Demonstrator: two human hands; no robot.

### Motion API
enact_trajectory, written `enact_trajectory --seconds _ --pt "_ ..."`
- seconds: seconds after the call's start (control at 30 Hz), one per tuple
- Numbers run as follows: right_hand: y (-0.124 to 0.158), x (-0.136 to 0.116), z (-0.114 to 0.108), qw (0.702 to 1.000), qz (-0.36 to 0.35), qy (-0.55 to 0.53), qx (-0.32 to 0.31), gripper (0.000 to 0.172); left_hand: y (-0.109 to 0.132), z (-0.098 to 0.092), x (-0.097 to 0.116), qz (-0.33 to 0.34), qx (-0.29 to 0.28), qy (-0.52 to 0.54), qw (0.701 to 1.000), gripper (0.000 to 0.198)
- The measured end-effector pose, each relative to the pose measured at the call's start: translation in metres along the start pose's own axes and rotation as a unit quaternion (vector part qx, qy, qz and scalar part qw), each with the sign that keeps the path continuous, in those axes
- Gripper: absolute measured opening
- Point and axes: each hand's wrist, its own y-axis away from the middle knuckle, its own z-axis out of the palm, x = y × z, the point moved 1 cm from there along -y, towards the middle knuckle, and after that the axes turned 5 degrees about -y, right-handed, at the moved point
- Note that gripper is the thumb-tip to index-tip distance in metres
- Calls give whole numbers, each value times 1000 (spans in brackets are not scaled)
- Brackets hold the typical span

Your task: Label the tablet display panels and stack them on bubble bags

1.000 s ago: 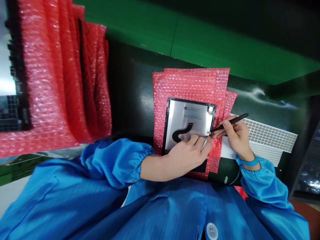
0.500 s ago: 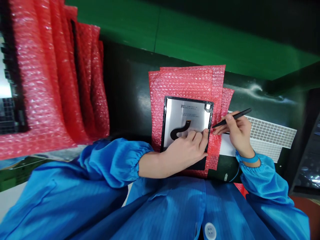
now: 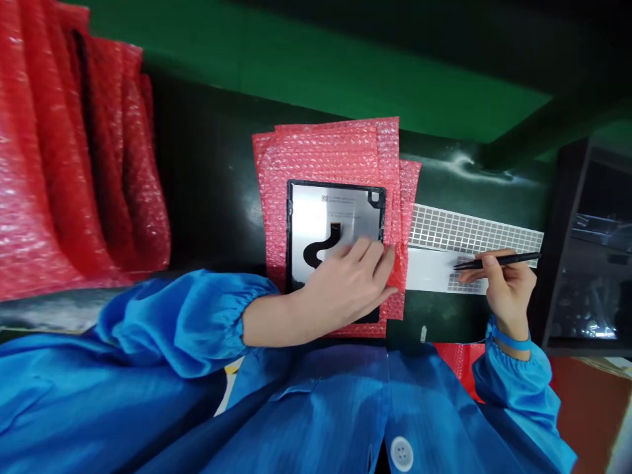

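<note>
A tablet-sized display panel [image 3: 311, 204] lies face down in its black frame, with a silvery back and a curved black flex cable [image 3: 312, 253]. It rests on stacked red bubble-wrap sheets [image 3: 326, 151]. Across the panel's lower right reaches my left hand [image 3: 353, 280], fingers loosely bent and slightly apart, holding nothing; motion smears it a little. My right hand [image 3: 508, 286] grips slim black tweezers [image 3: 516, 259], tip pointing left over a white sheet [image 3: 429, 268]. Partly beneath that hand are sheets of small grey squares [image 3: 459, 227]. A blue strap [image 3: 513, 341] circles my right wrist.
A pile of red bubble-wrap pouches [image 3: 99, 164] stands at the left. On the right is a dark tray or case [image 3: 592, 263] with a glossy surface. The dark green bench mat [image 3: 207, 178] spreads between them. More red wrap [image 3: 457, 365] shows by my lap.
My right hand has moved the tweezers away from the panel's right edge, rightward over the sheets. My left fingers have shifted slightly at the panel's edge. The whole view has swung right.
</note>
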Motion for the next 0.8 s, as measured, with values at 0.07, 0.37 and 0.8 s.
enact_trajectory --seconds 0.07,0.37,0.8 --pt "7 9 -7 1000 5 12 -3 23 -9 0 15 52 25 25 998 59" --pt "9 20 -8 1000 21 15 -3 33 -32 36 56 147 -26 22 989 84" --pt "7 26 -10 999 27 14 -25 29 -31 31 52 147 -39 28 988 85"
